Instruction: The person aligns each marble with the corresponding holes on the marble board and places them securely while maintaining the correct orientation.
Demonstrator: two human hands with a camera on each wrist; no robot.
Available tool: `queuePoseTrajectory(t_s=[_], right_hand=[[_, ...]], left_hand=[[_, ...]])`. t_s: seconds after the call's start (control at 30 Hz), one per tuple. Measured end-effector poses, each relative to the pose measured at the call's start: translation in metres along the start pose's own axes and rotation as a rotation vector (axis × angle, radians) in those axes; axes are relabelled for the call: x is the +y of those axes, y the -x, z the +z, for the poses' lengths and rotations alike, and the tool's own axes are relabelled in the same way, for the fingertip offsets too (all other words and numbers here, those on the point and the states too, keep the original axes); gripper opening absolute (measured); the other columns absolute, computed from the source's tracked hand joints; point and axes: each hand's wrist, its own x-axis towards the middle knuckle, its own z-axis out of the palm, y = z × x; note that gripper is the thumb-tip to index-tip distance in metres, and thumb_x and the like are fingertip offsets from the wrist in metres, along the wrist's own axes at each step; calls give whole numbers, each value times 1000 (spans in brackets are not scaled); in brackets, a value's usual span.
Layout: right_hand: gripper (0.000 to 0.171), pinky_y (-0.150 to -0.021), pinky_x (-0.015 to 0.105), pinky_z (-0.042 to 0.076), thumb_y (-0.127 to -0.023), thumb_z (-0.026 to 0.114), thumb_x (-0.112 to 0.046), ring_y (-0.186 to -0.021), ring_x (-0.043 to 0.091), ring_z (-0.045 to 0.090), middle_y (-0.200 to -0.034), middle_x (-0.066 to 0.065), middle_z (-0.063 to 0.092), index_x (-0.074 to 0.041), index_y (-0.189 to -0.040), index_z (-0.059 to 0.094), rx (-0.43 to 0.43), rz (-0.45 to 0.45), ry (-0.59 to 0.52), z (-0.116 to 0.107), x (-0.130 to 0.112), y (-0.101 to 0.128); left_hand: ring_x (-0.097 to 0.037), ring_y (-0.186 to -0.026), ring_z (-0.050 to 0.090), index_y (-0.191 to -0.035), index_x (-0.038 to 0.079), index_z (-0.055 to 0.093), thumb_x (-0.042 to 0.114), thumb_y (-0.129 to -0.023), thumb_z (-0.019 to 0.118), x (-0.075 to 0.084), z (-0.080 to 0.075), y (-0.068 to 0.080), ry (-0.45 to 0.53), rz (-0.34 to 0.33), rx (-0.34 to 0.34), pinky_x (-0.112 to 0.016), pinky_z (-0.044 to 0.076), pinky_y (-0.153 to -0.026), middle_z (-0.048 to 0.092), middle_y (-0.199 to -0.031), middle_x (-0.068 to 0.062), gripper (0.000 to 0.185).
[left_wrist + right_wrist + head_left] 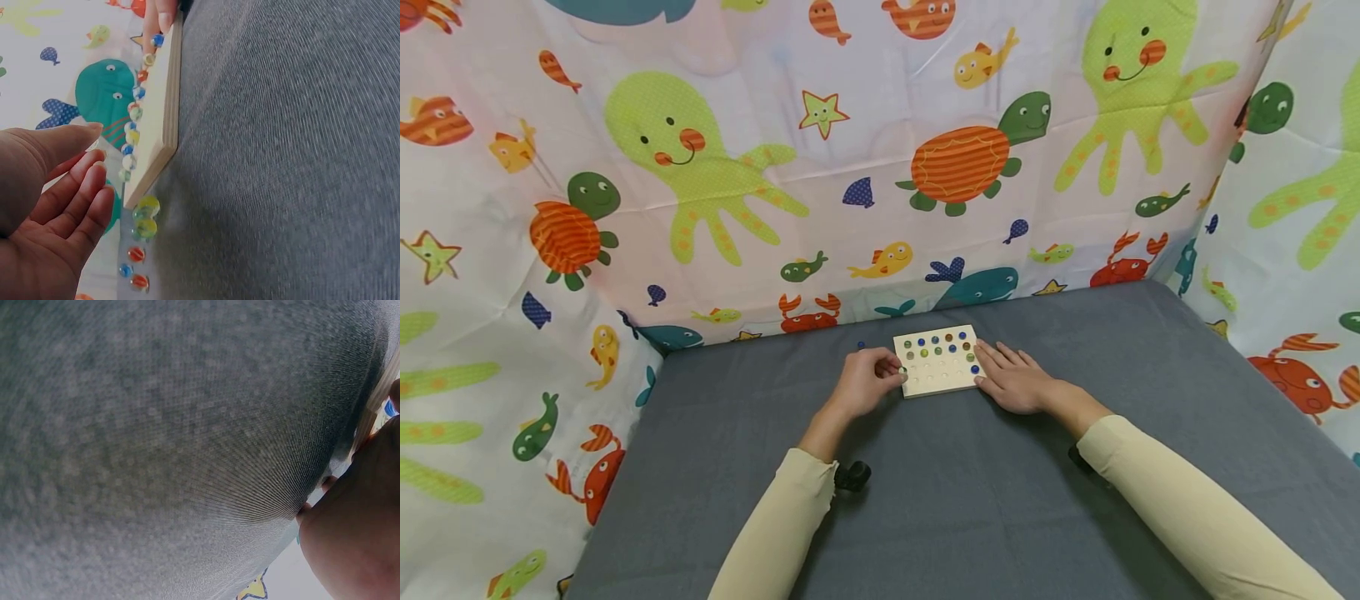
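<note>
while the right hand [1017, 379] lies flat with straight fingers against the right edge of the wooden marble board [939, 361], the left hand [867, 382] sits at the board's left edge — its fingers loosely bent, and i cannot tell whether they pinch the marble at their tips. the board rests near the far middle of the grey surface [970, 500], its upper rows filled with coloured marbles [937, 340]. in the left wrist view loose marbles [145, 219] lie on the surface just beside the board's corner.
</note>
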Motion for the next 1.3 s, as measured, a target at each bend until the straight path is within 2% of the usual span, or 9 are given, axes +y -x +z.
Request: queuePoseTrajectory(t_s=[0.5, 0.97, 1.3], right_hand=[[70, -119, 67, 5, -111, 33, -46, -156, 41, 6, -172, 11, 5, -8, -165, 9, 1, -6, 1, 7, 10, -6], [70, -120, 66, 5, -110, 32, -47, -156, 40, 6, -172, 10, 6, -9, -165, 10, 20, 13, 22, 10, 10, -7], [67, -119, 67, 5, -111, 34, -41, -156, 42, 7, -172, 12, 7, -7, -164, 11, 20, 12, 13, 8, 7, -5]], left_hand=[[-13, -77, 64, -99, 4, 73, 12, -93, 76, 13, 17, -15, -11, 30, -56, -27, 54, -71, 71, -88, -5, 11], [-11, -75, 62, -99, 6, 74, 14, -94, 76, 22, 34, -28, -3, 52, -35, -24, 52, -69, 71, -87, -3, 9], [-11, -76, 62, -98, 5, 74, 13, -94, 76, 26, 45, -37, 4, 51, -8, -24, 51, -68, 71, -88, -5, 9]])
